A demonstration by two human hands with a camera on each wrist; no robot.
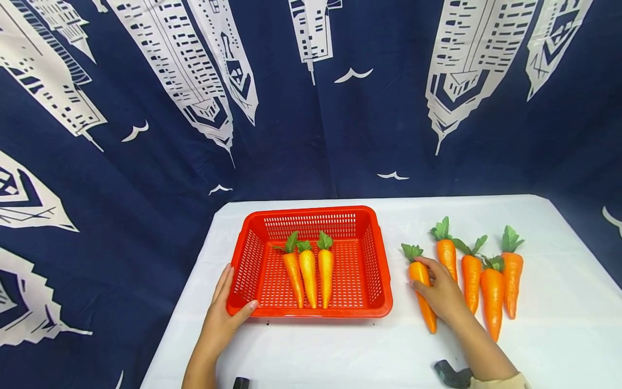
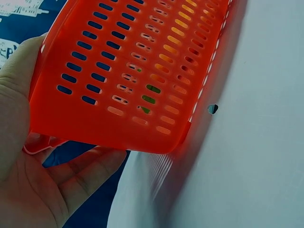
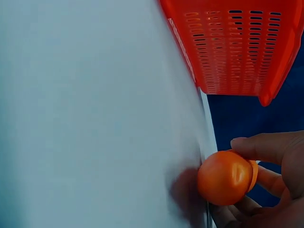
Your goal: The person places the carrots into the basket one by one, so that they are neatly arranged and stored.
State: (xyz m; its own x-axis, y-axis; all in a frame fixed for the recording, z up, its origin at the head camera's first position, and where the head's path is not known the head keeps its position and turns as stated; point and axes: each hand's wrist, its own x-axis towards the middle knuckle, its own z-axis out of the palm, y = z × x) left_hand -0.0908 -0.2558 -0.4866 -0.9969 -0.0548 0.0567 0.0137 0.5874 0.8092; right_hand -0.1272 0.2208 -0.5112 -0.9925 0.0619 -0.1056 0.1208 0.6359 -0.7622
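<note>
My left hand [image 1: 222,316] holds the near left corner of a red plastic basket [image 1: 316,313], thumb on the front rim and fingers along the left side. In the left wrist view, the basket's perforated wall [image 2: 114,121] lies between thumb and fingers. Inside the basket lie three yellow-orange carrots [image 1: 308,270] with green leafy tops. To the basket's right, my right hand [image 1: 443,292] pinches an orange carrot [image 1: 426,313] between thumb and fingers, its tip toward me. The right wrist view shows this carrot [image 3: 225,178] end-on, close to the white tabletop.
Several more orange carrots [image 1: 493,297] lie in a loose row right of my right hand. A black object [image 1: 452,374] is by the right wrist, another [image 1: 241,383] by the left forearm. A navy curtain [image 1: 291,162] with white buildings hangs behind the white table [image 1: 330,351].
</note>
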